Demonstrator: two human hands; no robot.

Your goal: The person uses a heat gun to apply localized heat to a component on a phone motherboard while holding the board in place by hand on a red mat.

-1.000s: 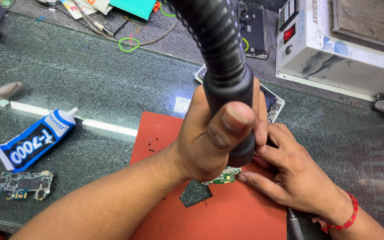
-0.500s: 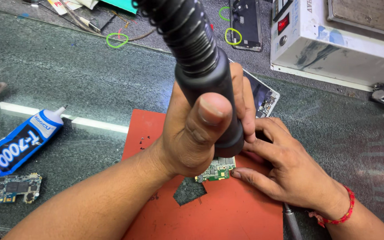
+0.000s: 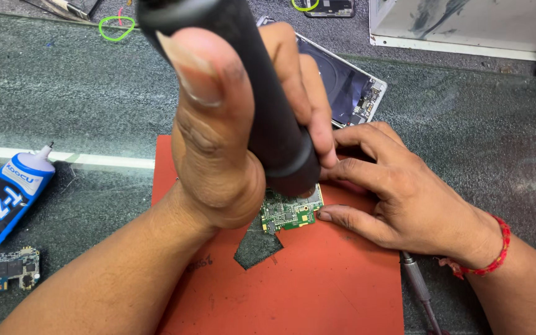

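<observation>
My left hand [image 3: 218, 136] is closed around a thick black hot-air tool handle [image 3: 262, 93], held upright with its lower end right above a small green circuit board [image 3: 290, 213]. The board lies on a red work mat [image 3: 317, 279]. My right hand [image 3: 398, 198] rests flat on the mat to the right of the board, its fingertips touching the board's edge. A red thread bracelet is on that wrist. The tool's nozzle is hidden behind my left hand.
A blue and white glue tube [image 3: 4, 198] lies at the left, with another small circuit board [image 3: 4, 270] below it. An opened phone body [image 3: 342, 84] sits behind my hands. A white metal box [image 3: 466, 25] stands at the top right. A screwdriver [image 3: 420, 291] lies by the mat's right edge.
The view has drawn much closer to my hands. My left hand has brought the black tool lower, down over the green board. My right hand keeps to the board's edge.
</observation>
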